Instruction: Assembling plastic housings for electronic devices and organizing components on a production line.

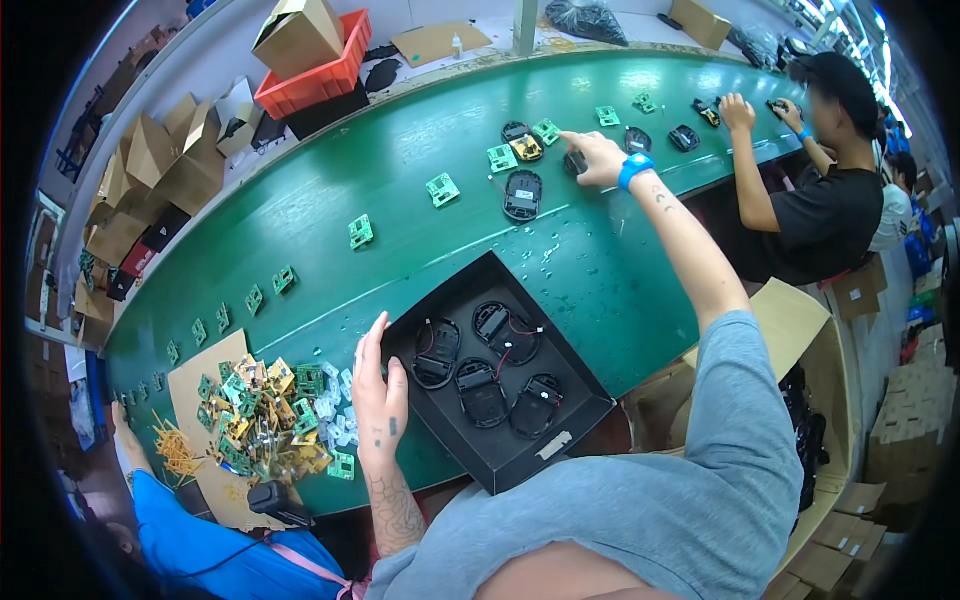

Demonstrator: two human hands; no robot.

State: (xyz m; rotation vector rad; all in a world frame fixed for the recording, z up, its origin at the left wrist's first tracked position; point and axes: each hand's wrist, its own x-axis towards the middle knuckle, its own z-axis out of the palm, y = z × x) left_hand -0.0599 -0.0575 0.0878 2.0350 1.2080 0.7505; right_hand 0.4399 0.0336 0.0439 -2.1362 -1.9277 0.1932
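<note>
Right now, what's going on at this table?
The person's left hand is open beside a black tray holding four black casings. The right hand is stretched over the green table at a dark casing; its exact grip is unclear. Circuit boards lie spaced along the table, and a co-worker at right has both hands over it too.

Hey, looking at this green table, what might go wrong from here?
The black tray seems to overhang the near edge of the green table, so a bump from the left hand beside it might shift it. Thin red wires on the black housings inside could snag. What look like droplets dot the table beyond the tray; parts set there might get wet.
</note>
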